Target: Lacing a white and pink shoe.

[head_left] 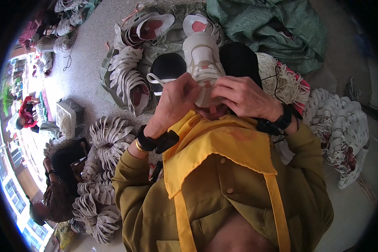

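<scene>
A white and beige sneaker upper (202,56) lies across my lap between my dark-clad knees, its toe pointing away from me. White shoelace (205,75) crosses its lower eyelets. My left hand (178,94) is closed in a pinch at the left eyelet edge, and a loop of white lace (154,78) stands out beside its knuckles. On the other side my right hand (243,95) has its fingers bent and pressed on the right eyelet edge. Its fingertips partly cover the tongue. A pinkish patch shows on the tongue between both hands.
Strung bundles of white shoe uppers (109,136) lie at the left, with more uppers (338,130) at the right. A heap of cream laces (277,75) sits beside my right knee. Green sacking (273,31) lies beyond. Another person (56,189) sits at the far left.
</scene>
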Motion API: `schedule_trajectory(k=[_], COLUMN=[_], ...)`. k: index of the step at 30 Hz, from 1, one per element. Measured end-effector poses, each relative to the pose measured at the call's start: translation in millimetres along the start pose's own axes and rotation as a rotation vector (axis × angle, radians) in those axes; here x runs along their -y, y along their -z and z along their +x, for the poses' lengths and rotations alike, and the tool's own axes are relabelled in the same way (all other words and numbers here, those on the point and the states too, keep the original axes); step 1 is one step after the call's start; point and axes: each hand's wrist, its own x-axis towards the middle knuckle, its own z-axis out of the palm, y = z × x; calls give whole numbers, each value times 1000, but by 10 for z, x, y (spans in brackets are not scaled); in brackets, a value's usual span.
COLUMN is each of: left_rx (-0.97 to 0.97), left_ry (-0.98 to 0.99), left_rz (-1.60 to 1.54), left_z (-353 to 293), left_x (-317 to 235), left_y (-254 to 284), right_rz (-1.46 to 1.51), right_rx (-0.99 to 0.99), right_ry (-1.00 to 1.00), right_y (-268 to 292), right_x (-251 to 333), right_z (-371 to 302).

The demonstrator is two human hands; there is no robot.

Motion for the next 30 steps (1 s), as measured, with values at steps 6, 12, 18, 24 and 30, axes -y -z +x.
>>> schedule_trajectory(k=[6, 12, 18, 24, 30], left_rx=[-38, -62, -56, -48, -43], left_ry=[1, -55, -74, -77, -83], left_rz=[21, 141, 204, 264, 329], left_z=[-8, 9, 51, 84, 104], left_x=[2, 6, -13, 25, 24], left_y=[-48, -68, -96, -134, -155], right_rz=[2, 17, 15, 63, 62], right_rx=[-18, -59, -60, -65, -82], right_ry=[25, -1, -1, -59, -63], right_y=[-51, -104, -102, -104, -110], right_x=[-6, -36, -49, -52, -45], right_z=[-8, -88, -94, -94, -98])
